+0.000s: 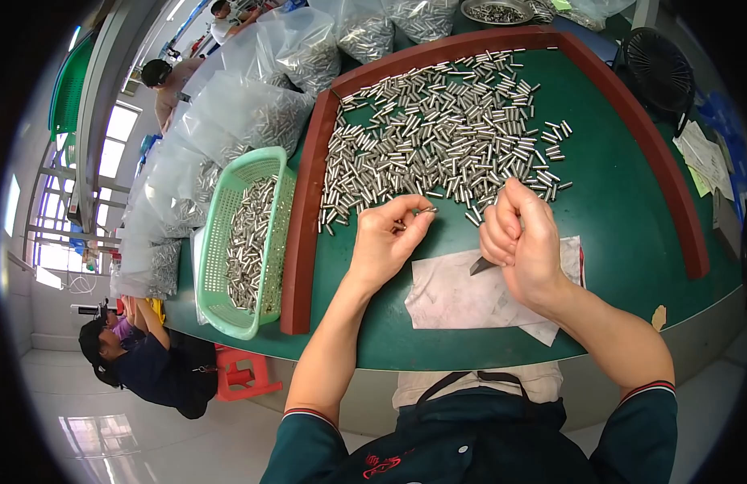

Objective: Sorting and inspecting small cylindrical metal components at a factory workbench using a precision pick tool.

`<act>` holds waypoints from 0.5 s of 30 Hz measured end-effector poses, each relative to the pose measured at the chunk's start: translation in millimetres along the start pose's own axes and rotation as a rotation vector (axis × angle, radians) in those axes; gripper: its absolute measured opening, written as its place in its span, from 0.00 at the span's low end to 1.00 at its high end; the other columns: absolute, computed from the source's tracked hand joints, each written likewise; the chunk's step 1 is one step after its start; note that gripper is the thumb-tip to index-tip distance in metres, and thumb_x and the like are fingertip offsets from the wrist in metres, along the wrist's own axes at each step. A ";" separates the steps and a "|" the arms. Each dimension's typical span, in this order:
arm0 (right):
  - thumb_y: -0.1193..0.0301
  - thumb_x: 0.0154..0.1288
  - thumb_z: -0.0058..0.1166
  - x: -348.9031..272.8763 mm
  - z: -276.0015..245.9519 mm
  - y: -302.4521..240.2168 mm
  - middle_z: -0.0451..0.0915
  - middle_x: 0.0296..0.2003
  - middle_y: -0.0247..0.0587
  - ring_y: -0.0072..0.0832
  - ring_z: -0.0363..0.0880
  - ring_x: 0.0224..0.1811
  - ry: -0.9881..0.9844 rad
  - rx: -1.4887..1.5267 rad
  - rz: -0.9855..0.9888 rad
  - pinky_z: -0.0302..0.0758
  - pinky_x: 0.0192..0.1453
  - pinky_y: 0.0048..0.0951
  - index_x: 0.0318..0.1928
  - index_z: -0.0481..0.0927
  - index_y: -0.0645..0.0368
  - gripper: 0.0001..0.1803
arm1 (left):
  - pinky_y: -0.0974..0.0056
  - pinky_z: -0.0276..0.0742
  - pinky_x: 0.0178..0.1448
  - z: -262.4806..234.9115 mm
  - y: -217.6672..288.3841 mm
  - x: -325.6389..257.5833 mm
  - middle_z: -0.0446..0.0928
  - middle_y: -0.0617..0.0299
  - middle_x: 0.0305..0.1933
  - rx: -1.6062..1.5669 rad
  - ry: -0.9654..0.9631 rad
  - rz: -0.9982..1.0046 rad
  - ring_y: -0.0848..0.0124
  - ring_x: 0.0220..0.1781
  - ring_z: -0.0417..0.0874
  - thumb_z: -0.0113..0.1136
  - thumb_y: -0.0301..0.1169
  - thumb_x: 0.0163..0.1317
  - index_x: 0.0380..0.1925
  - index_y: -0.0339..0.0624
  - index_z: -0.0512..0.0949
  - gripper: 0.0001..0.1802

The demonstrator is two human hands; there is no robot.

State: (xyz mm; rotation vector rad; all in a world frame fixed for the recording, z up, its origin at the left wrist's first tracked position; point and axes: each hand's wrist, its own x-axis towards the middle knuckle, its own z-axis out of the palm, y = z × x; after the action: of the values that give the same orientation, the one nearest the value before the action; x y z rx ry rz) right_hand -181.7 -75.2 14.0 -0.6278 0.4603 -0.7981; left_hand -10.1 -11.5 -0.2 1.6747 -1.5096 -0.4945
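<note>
A wide heap of short metal pins (438, 129) covers the green tabletop in front of me. My left hand (387, 240) is closed at the near edge of the heap, pinching a metal pin (430, 210) between thumb and forefinger. More pins seem tucked in its curled fingers, though they are mostly hidden. To its right, my right hand (520, 242) is a fist around a tool with a dark, flat tip (480, 265); the rest of the tool is hidden in the palm. Beneath the right hand lies a stained whitish cloth (454, 302).
Dark red rails (305, 234) border the heap left, back and right. A light green plastic basket (256, 323) of pins stands left, beside clear bags (272, 121) of metal parts. A black fan (657, 71) stands back right. Other people (151, 363) are at the left.
</note>
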 end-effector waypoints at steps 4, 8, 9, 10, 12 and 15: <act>0.63 0.64 0.34 -0.3 0.6 0.4 0.52 0.06 0.27 0.15 0.45 0.07 0.015 0.007 0.014 0.44 0.11 0.19 0.12 0.53 0.53 0.22 | 0.80 0.59 0.25 -5.6 5.8 -5.0 0.68 0.75 0.18 -0.262 0.047 -0.100 0.87 0.21 0.64 0.57 0.25 0.52 0.31 0.36 0.77 0.06; 0.63 0.64 0.34 -1.7 1.9 -1.2 0.52 0.06 0.27 0.15 0.45 0.07 0.016 -0.002 0.017 0.44 0.11 0.19 0.12 0.54 0.53 0.22 | 0.80 0.62 0.29 -3.6 5.9 -8.2 0.73 0.71 0.27 -0.371 0.077 -0.044 0.87 0.26 0.68 0.57 0.25 0.53 0.31 0.35 0.77 0.06; 0.63 0.64 0.34 -1.6 2.3 -1.3 0.52 0.06 0.27 0.15 0.45 0.07 0.011 -0.001 0.014 0.44 0.11 0.19 0.12 0.54 0.53 0.22 | 0.80 0.63 0.30 -3.4 7.2 -8.4 0.74 0.70 0.28 -0.386 0.085 -0.034 0.86 0.26 0.68 0.57 0.25 0.53 0.31 0.35 0.77 0.06; 0.63 0.64 0.34 -1.7 2.3 -1.5 0.52 0.06 0.27 0.15 0.45 0.07 0.016 -0.002 0.013 0.43 0.11 0.19 0.12 0.54 0.53 0.22 | 0.79 0.64 0.31 -3.8 7.1 -8.8 0.74 0.69 0.29 -0.389 0.076 -0.033 0.86 0.26 0.69 0.57 0.24 0.53 0.31 0.34 0.77 0.06; 0.63 0.64 0.34 -1.9 2.1 -1.4 0.52 0.06 0.27 0.15 0.45 0.07 0.020 -0.004 0.009 0.43 0.11 0.19 0.12 0.54 0.52 0.22 | 0.79 0.63 0.30 -3.6 7.4 -9.9 0.74 0.70 0.28 -0.392 0.075 -0.030 0.86 0.26 0.69 0.57 0.24 0.53 0.31 0.34 0.77 0.06; 0.63 0.64 0.34 -0.9 2.0 -1.2 0.52 0.06 0.27 0.15 0.45 0.07 0.027 -0.004 0.017 0.43 0.11 0.19 0.12 0.54 0.52 0.22 | 0.79 0.63 0.30 -2.5 4.2 -8.9 0.74 0.70 0.28 -0.392 0.069 -0.021 0.86 0.26 0.68 0.57 0.24 0.53 0.31 0.35 0.77 0.06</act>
State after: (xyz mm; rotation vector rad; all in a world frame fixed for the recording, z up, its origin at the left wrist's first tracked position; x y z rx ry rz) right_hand -181.7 -74.5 16.4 -0.6166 0.4917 -0.7901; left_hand -12.7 -2.1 2.6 1.3864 -1.2511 -0.6877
